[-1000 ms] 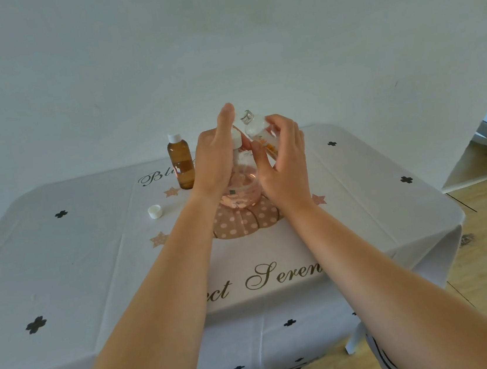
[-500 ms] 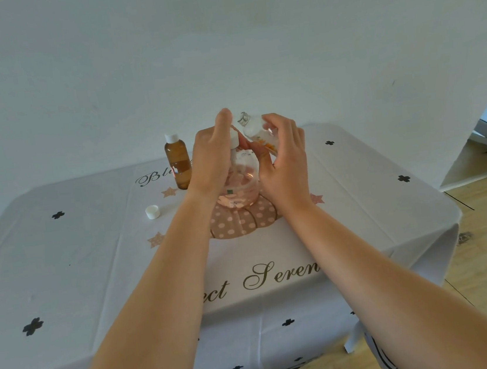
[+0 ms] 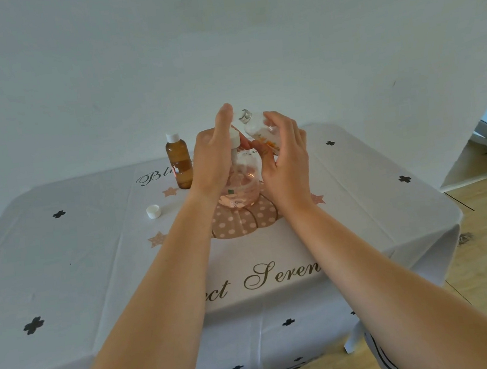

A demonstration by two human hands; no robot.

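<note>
Hands barely shift within the last second: left hand (image 3: 214, 157), fingers straight, presses the pump bottle (image 3: 241, 187) standing mid-desk (image 3: 90, 249), right hand (image 3: 287, 160) grips the small bottle (image 3: 256, 127) tilted at its spout, so filling probably continues.

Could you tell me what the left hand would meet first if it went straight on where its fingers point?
Likely only the wall: the left hand, resting on the pump bottle, points up and away, just beside the small bottle; depth is unclear.
</note>
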